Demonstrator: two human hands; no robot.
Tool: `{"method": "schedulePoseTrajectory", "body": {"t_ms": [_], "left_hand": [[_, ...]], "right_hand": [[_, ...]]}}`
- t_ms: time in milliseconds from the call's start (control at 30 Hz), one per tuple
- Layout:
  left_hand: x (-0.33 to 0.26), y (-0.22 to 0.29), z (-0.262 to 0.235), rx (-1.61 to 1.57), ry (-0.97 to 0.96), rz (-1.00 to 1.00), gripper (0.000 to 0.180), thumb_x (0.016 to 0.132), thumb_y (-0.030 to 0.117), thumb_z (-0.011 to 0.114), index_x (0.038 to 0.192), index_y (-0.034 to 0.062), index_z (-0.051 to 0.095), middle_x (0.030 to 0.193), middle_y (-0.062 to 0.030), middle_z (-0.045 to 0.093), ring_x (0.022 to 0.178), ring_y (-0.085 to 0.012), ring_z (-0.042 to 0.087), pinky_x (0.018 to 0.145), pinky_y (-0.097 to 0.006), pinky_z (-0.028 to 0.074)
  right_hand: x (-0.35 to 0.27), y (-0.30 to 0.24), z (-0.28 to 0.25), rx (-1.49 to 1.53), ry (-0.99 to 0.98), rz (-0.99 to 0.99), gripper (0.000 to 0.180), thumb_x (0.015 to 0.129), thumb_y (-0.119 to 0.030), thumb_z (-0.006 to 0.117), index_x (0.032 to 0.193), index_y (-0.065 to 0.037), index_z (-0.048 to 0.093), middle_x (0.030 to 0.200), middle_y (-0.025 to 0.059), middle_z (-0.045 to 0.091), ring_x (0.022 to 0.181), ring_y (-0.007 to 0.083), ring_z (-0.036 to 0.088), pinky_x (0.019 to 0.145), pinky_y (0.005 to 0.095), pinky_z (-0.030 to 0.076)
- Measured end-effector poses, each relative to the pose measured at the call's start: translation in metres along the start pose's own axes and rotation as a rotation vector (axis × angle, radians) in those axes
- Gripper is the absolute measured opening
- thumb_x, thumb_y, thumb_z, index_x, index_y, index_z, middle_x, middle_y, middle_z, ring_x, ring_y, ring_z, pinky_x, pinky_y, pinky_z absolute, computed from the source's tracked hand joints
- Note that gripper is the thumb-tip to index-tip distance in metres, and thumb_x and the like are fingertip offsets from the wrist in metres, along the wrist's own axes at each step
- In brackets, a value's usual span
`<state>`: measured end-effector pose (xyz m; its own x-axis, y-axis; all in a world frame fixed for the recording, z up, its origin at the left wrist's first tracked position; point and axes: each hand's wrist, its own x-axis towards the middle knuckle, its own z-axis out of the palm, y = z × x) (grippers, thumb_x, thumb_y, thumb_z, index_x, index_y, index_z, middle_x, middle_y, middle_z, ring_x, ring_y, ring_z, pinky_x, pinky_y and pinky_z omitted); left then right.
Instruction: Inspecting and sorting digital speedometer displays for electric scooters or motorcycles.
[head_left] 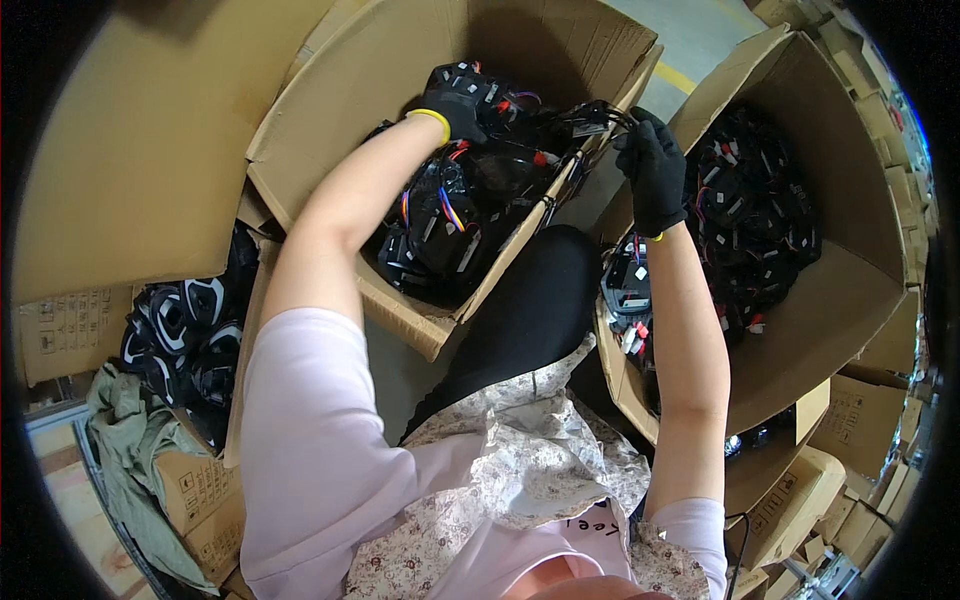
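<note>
My left hand (460, 113), in a black glove with a yellow cuff, reaches into the middle cardboard box (370, 65). It is closed at a black plastic unit (470, 82) with coloured wires; black on black partly hides the fingertips. Over that box's right edge, my gloved right hand (655, 170) is raised, its fingers pinched on a bundle of black cables (600, 116). The cables run back into the box and hang along its edge. Below my hands lie more black units (440, 225) with red connectors and blue, yellow and purple wires.
On the right stands another large cardboard box (840, 270) filled with similar black wired parts (750, 210). Black-and-white plastic shells (185, 320) fill a box at the left, beside a green cloth (130, 430). My knee (550, 290) is between the two large boxes. Cartons are stacked at far right.
</note>
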<state>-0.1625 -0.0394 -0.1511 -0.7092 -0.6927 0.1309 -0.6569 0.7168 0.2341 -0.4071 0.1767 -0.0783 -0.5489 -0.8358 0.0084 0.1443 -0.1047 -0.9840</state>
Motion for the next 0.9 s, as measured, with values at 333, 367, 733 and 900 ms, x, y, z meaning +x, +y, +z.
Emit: {"method": "schedulePoseTrajectory", "body": {"t_ms": [333,367,733,900], "left_hand": [[0.076,-0.006,0.003,0.159,0.051,-0.251,0.055,0.086,0.041,0.063,0.131,0.0088,0.06,0.133,-0.0199,0.06,0.127,-0.038,0.054,0.107,-0.047,0.042],[0.054,-0.01,-0.036,0.235,0.225,-0.295,0.067,0.08,0.044,0.069,0.134,0.0065,0.056,0.131,-0.0195,0.061,0.128,-0.0371,0.053,0.108,-0.047,0.042],[-0.011,0.086,-0.074,-0.416,0.261,0.387,0.024,0.087,0.009,0.06,0.108,0.0049,0.072,0.109,-0.0117,0.071,0.104,-0.0281,0.066,0.093,-0.039,0.05],[-0.06,0.187,-0.098,-0.367,0.182,0.773,0.019,0.086,0.014,0.068,0.103,0.0075,0.072,0.102,-0.0106,0.071,0.1,-0.0305,0.065,0.092,-0.041,0.051]], "right_hand": [[-0.008,0.005,-0.018,-0.791,-0.05,-0.134,0.027,0.092,-0.025,0.069,0.109,-0.004,0.07,0.095,0.0118,0.072,0.083,0.0307,0.07,0.073,0.0383,0.053],[-0.012,-0.004,-0.005,-0.771,-0.083,-0.148,0.027,0.092,-0.025,0.069,0.109,-0.004,0.07,0.095,0.0118,0.072,0.083,0.0307,0.07,0.073,0.0383,0.053],[-0.085,-0.045,-0.057,-0.745,-0.057,-0.696,0.038,0.085,-0.007,0.072,0.122,-0.008,0.065,0.125,0.0166,0.061,0.119,0.0323,0.058,0.101,0.04,0.046],[-0.145,0.023,-0.152,-0.41,0.117,-0.008,0.042,0.091,-0.015,0.072,0.128,-0.001,0.059,0.125,0.013,0.062,0.113,0.0209,0.059,0.098,0.0351,0.047]]}}
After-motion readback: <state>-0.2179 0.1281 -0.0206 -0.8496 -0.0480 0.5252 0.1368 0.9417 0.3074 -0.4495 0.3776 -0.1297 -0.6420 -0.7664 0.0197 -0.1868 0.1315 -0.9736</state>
